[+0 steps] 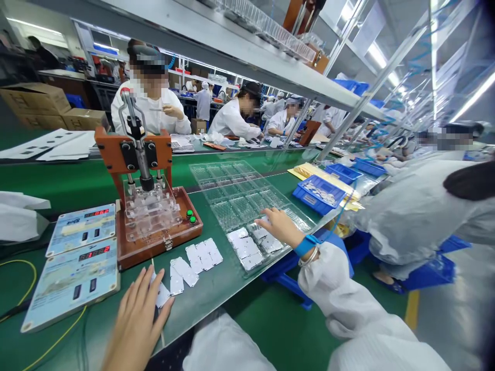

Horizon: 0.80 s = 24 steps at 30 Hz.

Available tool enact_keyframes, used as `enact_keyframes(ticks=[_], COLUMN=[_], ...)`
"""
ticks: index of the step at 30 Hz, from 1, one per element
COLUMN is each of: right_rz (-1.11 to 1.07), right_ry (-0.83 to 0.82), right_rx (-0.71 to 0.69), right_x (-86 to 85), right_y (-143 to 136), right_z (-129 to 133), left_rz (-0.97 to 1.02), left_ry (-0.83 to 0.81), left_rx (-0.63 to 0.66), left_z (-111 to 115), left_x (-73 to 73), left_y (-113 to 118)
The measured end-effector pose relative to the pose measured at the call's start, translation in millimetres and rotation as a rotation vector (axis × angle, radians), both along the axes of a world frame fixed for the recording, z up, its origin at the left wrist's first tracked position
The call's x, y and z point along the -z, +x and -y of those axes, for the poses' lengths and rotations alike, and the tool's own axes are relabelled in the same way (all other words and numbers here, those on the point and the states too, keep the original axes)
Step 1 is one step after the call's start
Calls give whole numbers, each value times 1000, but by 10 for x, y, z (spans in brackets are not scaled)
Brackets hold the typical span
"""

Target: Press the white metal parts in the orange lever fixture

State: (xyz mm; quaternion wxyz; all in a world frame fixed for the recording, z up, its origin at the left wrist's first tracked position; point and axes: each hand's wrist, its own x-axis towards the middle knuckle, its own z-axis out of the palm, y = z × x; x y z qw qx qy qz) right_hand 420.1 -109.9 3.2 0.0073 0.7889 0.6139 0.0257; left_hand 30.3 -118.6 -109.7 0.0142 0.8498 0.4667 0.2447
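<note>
My left hand (139, 314) lies flat on the green bench, fingers stretched out, beside a small white board (163, 296) partly hidden by its fingertips. Right of it, several similar white boards (203, 255) lie in small overlapping groups. Over a clear plastic tray (228, 214) reaches my right hand (281, 226), wearing a blue wrist strap (305, 245). Its fingers are apart, just above white boards (245, 248) in the tray's near compartments; nothing shows in its grasp. A test fixture (149, 206) with a toggle clamp stands behind the loose boards.
Two meter boxes (79, 278) with red digits stand left of the fixture. Blue bins (319, 193), one holding small white parts, are beyond the tray. A metal shelf (216, 38) crosses overhead. Co-workers in white sit opposite and at right. Yellow wires (58, 344) run across the bench's left side.
</note>
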Motion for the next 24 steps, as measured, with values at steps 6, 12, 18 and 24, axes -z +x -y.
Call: enact_keyframes(ticks=[6, 12, 18, 24], right_rz=[-94, -165, -137, -460], right_ry=[32, 7, 30, 170], right_rx=[-55, -212, -234, -810], right_x=[76, 174, 194, 159], right_y=[79, 203, 37, -1008], right_z=[-179, -141, -30, -4], left_rz=[-18, 16, 166, 198], left_ry=[-14, -30, -104, -265], left_rx=[-5, -7, -76, -18], left_z=[3, 11, -5, -69], left_x=[-17, -43, 5, -116], left_y=[-13, 0, -72, -171])
